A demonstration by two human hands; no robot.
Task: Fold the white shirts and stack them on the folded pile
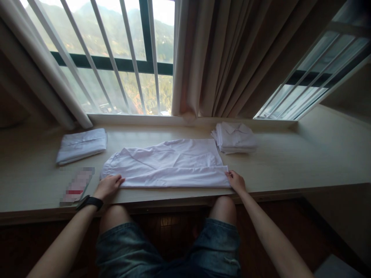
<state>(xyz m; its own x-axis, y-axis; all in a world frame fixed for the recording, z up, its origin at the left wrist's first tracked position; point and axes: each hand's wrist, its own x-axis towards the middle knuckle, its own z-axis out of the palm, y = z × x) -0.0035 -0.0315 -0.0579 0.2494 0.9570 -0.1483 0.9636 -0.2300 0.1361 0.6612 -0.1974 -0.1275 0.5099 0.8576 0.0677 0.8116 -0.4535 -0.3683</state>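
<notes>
A white garment (pixel 171 160), which could be a shirt or a coat, lies lengthwise on the pale ledge in front of me. Its near side is folded over into a long straight strip. My left hand (pixel 108 187), a dark watch on its wrist, is closed on the near edge at the garment's left end. At the opposite end, my right hand (pixel 236 181) pinches the near right corner between thumb and fingers. The cloth is mostly flat, with soft wrinkles along the far side.
A folded white cloth bundle (pixel 82 144) lies at the back left. Behind the garment's right end sits a stack of folded white clothes (pixel 236 137), a collar on top. A blurred-out flat item (pixel 77 186) rests near my left wrist. Curtains (pixel 199 58) and barred windows border the ledge (pixel 278 162).
</notes>
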